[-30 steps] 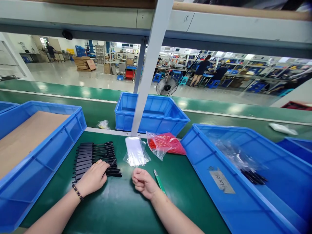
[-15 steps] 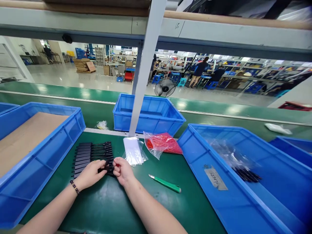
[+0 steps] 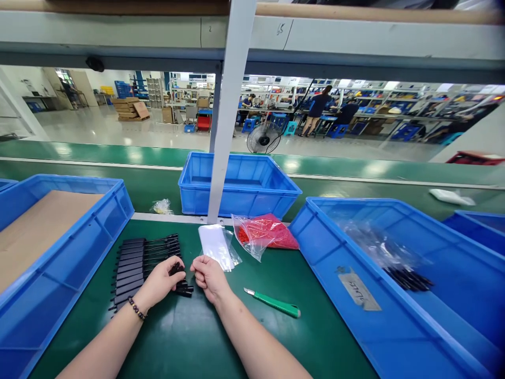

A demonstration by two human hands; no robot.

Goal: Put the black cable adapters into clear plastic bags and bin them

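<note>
Black cabled parts [image 3: 130, 263] are lying in a row on the green table [image 3: 185, 337], long axes running left to right, cables pointing right. The left hand [image 3: 162, 279], right of their bodies, is pinching a dark end; the right hand [image 3: 211, 276] is curling closed nearby, contents hidden.

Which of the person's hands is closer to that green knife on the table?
The right hand. It is to the left of the green knife, fingers curled, not touching it. The left hand is farther left, at the row of black parts.
</note>
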